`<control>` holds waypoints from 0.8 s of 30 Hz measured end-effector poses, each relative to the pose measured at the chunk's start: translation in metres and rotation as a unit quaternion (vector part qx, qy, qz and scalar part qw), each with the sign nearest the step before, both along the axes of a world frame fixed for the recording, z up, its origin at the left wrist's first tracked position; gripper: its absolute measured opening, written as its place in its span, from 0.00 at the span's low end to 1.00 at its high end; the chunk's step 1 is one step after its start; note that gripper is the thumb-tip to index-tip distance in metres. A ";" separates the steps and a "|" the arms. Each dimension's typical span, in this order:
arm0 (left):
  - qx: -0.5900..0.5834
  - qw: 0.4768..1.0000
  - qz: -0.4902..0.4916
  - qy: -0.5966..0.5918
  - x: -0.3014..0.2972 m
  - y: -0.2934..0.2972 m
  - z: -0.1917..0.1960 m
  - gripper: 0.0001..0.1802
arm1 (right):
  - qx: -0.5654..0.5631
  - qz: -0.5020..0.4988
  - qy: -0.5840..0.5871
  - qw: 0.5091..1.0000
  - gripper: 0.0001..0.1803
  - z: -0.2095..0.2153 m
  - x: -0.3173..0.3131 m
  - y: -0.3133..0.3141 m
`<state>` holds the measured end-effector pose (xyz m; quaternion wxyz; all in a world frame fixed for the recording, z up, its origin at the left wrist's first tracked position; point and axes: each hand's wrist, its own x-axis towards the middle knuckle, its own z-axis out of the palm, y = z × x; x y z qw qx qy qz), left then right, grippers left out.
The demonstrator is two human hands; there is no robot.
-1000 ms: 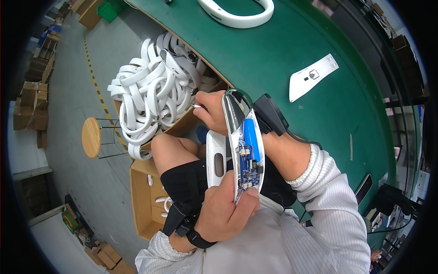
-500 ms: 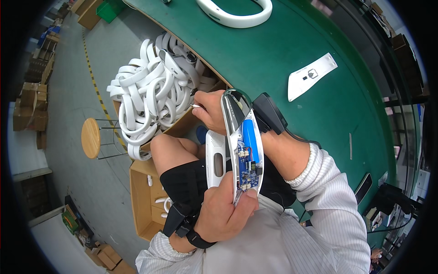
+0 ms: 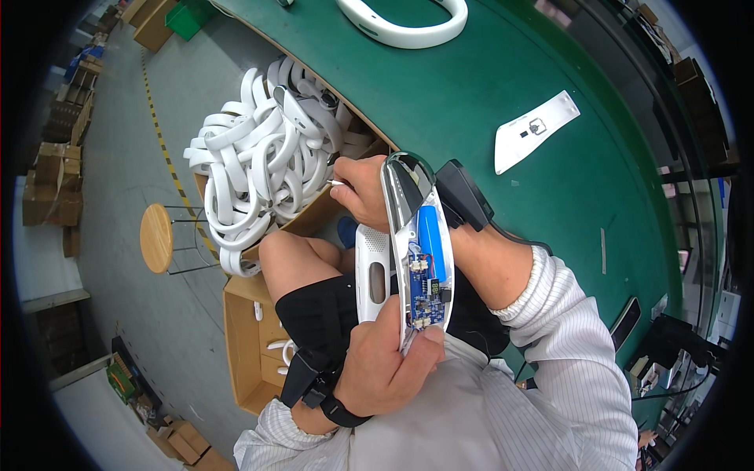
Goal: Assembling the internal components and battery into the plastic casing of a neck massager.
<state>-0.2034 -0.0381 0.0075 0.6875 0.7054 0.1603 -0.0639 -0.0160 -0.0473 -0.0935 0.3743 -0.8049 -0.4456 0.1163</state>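
Your hands grip the opened white shell [image 3: 420, 259], unmoved since before.
Left hand [image 3: 389, 369] fingers clench its lower end; right hand [image 3: 363, 192] fingers, clasping the top, are partly hidden behind it.

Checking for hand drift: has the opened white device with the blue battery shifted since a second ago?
No. The opened white device sits in the same spot against the cardboard box of white bands and the green table; both hands grip it.

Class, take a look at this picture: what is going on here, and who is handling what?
A seated person holds an opened white curved device in both hands over their lap. The left hand grips its lower end; the right hand holds the upper end. Inside, a blue cylindrical battery and a blue circuit board show. A cardboard box heaped with white neckband shells stands at the person's left, beside the green table.
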 end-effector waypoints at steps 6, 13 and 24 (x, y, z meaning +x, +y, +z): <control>-0.003 1.000 0.009 0.005 0.000 0.002 0.000 0.13 | -0.014 0.000 0.001 1.000 0.13 0.004 0.000 0.000; 0.005 1.000 0.011 -0.004 0.001 0.002 0.000 0.12 | -0.005 0.001 0.001 1.000 0.13 0.005 0.000 -0.001; -0.006 1.000 0.018 -0.006 -0.001 0.002 -0.002 0.12 | 0.006 -0.010 -0.004 1.000 0.13 -0.004 -0.001 0.001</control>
